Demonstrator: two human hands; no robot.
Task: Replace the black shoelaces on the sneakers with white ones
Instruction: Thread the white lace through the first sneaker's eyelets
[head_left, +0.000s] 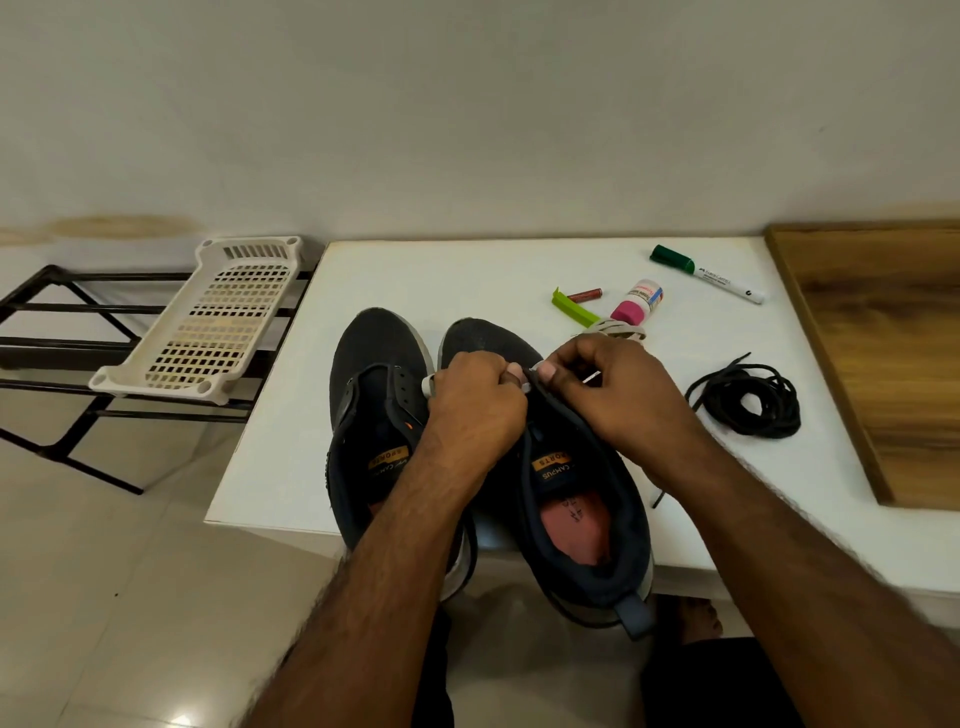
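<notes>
Now I see both sneakers side by side on the white table, toes pointing away from me, heels over the near edge. My left hand and right hand pinch the white shoelace at the right sneaker eyelets. The left sneaker has no lace; the black shoelaces lie coiled to the right.

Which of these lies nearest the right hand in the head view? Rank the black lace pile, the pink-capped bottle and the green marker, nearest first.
From the right hand:
1. Pink-capped bottle, just beyond the hand.
2. Black lace pile, to its right on the table.
3. Green marker, far back right.
</notes>
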